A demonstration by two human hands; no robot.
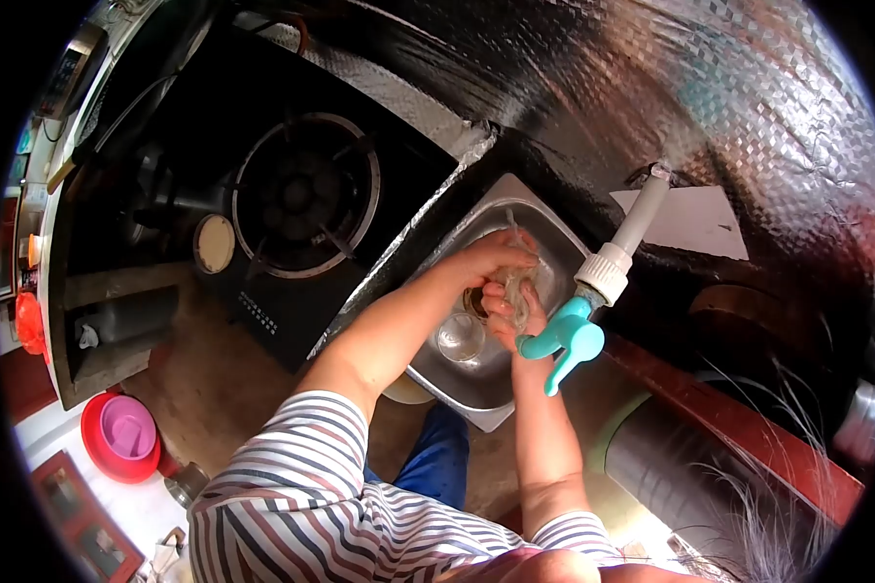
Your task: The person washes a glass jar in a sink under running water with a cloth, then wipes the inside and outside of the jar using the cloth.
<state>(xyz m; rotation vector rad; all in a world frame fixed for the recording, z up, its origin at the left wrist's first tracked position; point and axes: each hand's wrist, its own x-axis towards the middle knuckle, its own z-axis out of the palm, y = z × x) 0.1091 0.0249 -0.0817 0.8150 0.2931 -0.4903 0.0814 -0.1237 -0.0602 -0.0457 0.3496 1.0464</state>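
Both my hands are over a small metal sink (436, 374), close together. My left hand (501, 255) is closed at the upper end of a pale, wet-looking, limp clump (517, 290), whose exact kind I cannot make out. Just below it, my right hand (511, 316) has its fingers curled around the same clump. A clear glass (460, 336) sits in the sink beside my right hand. Something brownish and round (473, 301) shows partly behind my fingers. The turquoise tap (576, 340) hangs close to my right hand, on a white pipe (642, 209).
Left of the sink is a black gas stove (306, 194), with a round pale lid-like thing (214, 243) by its burner. Foil-like sheeting (749, 97) covers the wall. A red basin (92, 437) holding a pink basin (129, 428) lies at lower left. A reddish ledge (739, 418) runs along the right.
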